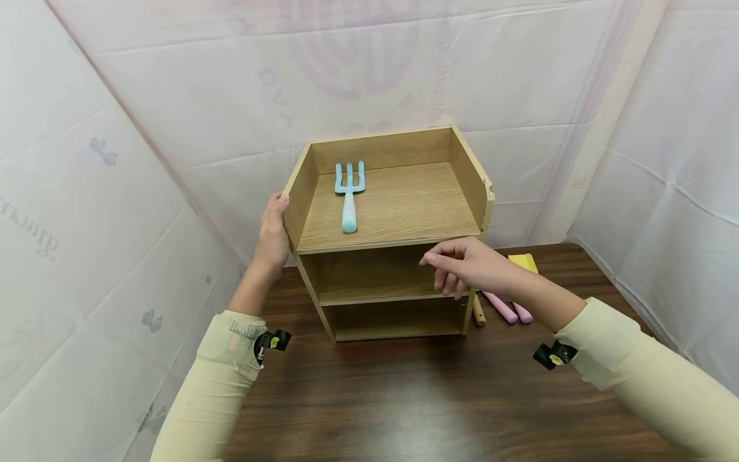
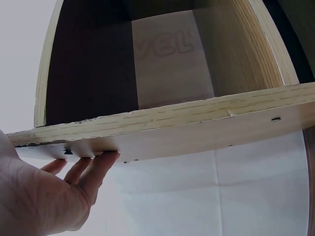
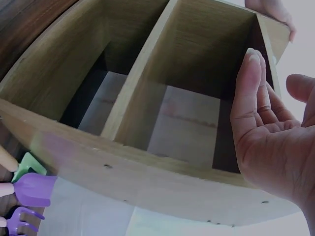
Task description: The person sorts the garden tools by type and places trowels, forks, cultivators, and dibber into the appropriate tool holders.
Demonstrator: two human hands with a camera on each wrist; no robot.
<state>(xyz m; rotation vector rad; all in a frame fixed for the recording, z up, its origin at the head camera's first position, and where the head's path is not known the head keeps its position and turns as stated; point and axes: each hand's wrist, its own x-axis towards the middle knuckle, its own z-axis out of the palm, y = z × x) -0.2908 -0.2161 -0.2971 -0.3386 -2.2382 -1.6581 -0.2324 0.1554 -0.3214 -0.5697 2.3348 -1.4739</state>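
A small wooden shelf unit stands on the table, with two open compartments below a walled top. On that top lies a light blue toy hand fork, tines toward the back. My left hand holds the unit's left side panel. Its fingers lie against the panel's outer face in the left wrist view, and the thumb tip reaches the panel's edge in the head view. In front of the upper compartment, near the right side, hovers my right hand. Its fingers are loosely bent and hold nothing.
Right of the unit lie a wooden handle, pink handles and a yellow piece. In the right wrist view a green blade, a purple shovel and a purple fork show there. White sheeting hangs behind.
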